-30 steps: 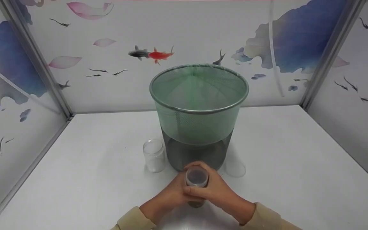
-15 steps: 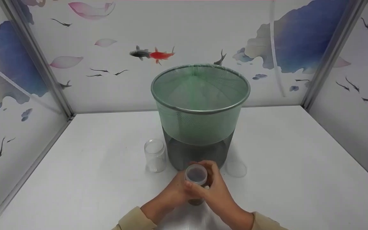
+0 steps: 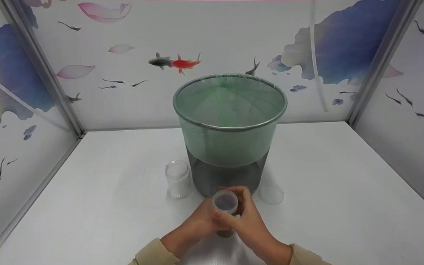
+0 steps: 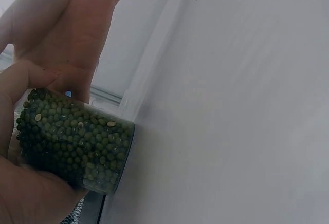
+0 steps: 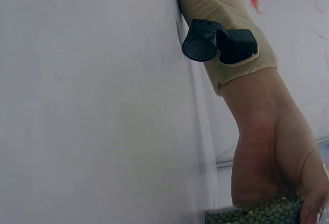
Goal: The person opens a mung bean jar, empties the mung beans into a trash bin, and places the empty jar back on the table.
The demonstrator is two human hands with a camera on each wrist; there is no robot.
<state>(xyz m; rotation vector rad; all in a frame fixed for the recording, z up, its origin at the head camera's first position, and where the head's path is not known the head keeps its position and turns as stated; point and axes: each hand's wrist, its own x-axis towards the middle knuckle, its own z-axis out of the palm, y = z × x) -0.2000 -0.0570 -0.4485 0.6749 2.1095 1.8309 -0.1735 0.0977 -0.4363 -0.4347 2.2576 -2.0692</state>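
A clear jar [image 4: 77,142] full of green mung beans stands between both hands at the front of the table, its base right at the tabletop. Its round translucent top [image 3: 225,200] faces up in the head view. My left hand [image 3: 201,220] grips the jar from the left, its fingers mostly hidden. From the right, my right hand [image 3: 249,222] curls round the upper part, thumb across the near side and fingers behind. The left wrist view shows the beans through the jar's wall; the right wrist view catches only part of the jar [image 5: 257,213] at the bottom.
Right behind the hands stands a tall mesh wastebasket [image 3: 226,180] with a green liner [image 3: 230,145]. An uncovered clear jar [image 3: 178,180] is at its left, and a clear round piece [image 3: 272,194] lies at its right. Printed panels enclose the white table [image 3: 344,184].
My right hand has shifted on the jar, its thumb and fingers now lower around the top, with more of the top exposed. The jar has barely moved, and my left hand keeps its grip.
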